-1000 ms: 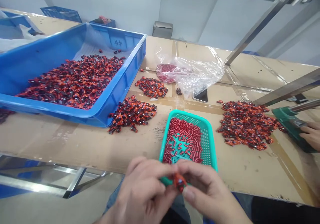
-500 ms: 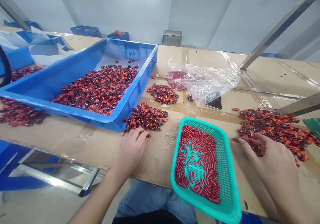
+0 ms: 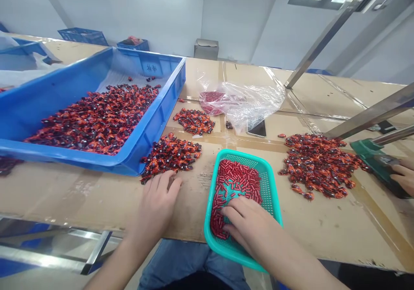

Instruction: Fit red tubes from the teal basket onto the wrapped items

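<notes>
My left hand [image 3: 158,199] rests on the cardboard table top at the near edge of a pile of small glossy red, orange and black pieces [image 3: 173,152]. Its thumb and fingers are closed around a small dark piece, mostly hidden. My right hand [image 3: 247,221] reaches into a green plastic basket [image 3: 274,195], knuckles up. Its fingers are bent and apart, with the tips among short red tubes [image 3: 237,175]. Whether a tube lies between them does not show.
A large blue crate [image 3: 129,154] of similar pieces stands left. Behind are a smaller pile [image 3: 194,121], a clear plastic bag [image 3: 236,102] and a phone [image 3: 257,128]. Rightward lie another pile [image 3: 320,165], a metal post [image 3: 365,113] and another person's hand [image 3: 404,175] at a green device [image 3: 371,160].
My right hand has left the right-hand pile and moved left into the basket. My left hand stays by its pile. The view has turned right, showing another person's hand and the green device.
</notes>
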{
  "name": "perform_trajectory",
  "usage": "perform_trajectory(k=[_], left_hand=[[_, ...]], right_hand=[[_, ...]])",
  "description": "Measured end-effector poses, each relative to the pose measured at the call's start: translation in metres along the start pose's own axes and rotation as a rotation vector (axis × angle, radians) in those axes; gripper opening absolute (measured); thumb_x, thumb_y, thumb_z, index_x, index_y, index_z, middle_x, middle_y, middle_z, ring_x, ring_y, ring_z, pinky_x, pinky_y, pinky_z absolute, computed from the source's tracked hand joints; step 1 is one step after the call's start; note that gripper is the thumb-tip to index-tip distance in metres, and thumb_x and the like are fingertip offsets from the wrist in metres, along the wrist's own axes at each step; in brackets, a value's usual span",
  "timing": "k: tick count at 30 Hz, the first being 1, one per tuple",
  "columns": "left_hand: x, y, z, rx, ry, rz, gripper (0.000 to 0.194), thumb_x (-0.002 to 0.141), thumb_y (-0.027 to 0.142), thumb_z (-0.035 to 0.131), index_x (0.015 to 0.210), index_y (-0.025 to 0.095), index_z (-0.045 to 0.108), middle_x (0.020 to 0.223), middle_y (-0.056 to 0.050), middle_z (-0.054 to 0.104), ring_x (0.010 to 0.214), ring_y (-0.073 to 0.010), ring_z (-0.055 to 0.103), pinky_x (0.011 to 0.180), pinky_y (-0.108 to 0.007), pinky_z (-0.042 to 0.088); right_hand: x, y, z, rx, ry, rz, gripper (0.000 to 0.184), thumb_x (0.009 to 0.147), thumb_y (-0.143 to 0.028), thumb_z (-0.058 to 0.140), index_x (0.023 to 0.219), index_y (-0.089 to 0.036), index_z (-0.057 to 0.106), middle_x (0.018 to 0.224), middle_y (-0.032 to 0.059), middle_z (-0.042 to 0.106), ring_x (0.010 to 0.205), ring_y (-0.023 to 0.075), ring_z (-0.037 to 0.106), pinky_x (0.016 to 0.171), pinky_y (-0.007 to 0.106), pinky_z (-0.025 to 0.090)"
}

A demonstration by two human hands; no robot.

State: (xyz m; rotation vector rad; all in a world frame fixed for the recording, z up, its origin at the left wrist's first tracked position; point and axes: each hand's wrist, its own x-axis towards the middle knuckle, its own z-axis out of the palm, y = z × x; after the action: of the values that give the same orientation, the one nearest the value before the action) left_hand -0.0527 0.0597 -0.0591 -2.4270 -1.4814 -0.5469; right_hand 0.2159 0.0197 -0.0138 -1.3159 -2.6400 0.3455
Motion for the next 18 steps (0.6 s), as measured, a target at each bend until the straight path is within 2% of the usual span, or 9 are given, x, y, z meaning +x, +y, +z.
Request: perform_trajectory(k=[2,6,11,15,18], left_hand=[[-0.004,0.002,0.001,-0.034,0.012,-0.024,0.018,0.100,0.010,0.052,0.105,0.016,0.069,0.113,-0.017,0.070,0.094,-0.0339,0.063,0.078,-0.046,0.049],[-0.007,0.005,0.000,-0.172,0.073,-0.070,0.015,0.104,0.014,0.051,0.103,0.019,0.065,0.100,-0.011,0.068,0.089,-0.0281,0.063,0.078,-0.042,0.051],[-0.007,0.012,-0.019,-0.462,0.158,-0.096,0.009,0.106,0.016,0.051,0.107,0.020,0.059,0.099,-0.005,0.064,0.095,-0.0176,0.068,0.086,-0.029,0.057],[-0.004,0.021,-0.043,-0.669,0.148,-0.080,0.010,0.105,0.017,0.057,0.108,0.023,0.063,0.103,-0.003,0.067,0.098,-0.0131,0.071,0.089,-0.021,0.059],[-0.002,0.028,-0.055,-0.833,0.121,-0.061,0.018,0.103,0.012,0.059,0.114,0.024,0.068,0.103,-0.003,0.068,0.097,-0.0120,0.073,0.086,-0.017,0.060]], right_hand=[[0.004,0.000,0.002,0.002,0.003,-0.011,0.018,0.083,-0.006,0.080,0.087,-0.018,0.067,0.087,0.0057,0.073,0.080,0.0270,0.072,0.071,0.043,0.064],[0.006,-0.001,0.001,0.031,0.006,-0.031,0.022,0.082,-0.004,0.078,0.082,-0.019,0.062,0.084,0.0042,0.071,0.075,0.0249,0.071,0.066,0.040,0.063],[0.003,-0.001,-0.006,0.108,0.049,0.014,0.020,0.087,-0.005,0.068,0.084,-0.021,0.057,0.083,0.0023,0.068,0.075,0.0214,0.068,0.062,0.033,0.058],[0.001,-0.005,-0.015,0.442,0.181,0.098,0.018,0.090,-0.006,0.054,0.088,-0.024,0.054,0.082,-0.0013,0.066,0.073,0.0153,0.066,0.063,0.026,0.055],[0.001,-0.015,-0.018,0.659,0.280,0.129,0.016,0.090,-0.009,0.055,0.089,-0.025,0.055,0.080,-0.0034,0.067,0.070,0.0128,0.067,0.065,0.024,0.056]])
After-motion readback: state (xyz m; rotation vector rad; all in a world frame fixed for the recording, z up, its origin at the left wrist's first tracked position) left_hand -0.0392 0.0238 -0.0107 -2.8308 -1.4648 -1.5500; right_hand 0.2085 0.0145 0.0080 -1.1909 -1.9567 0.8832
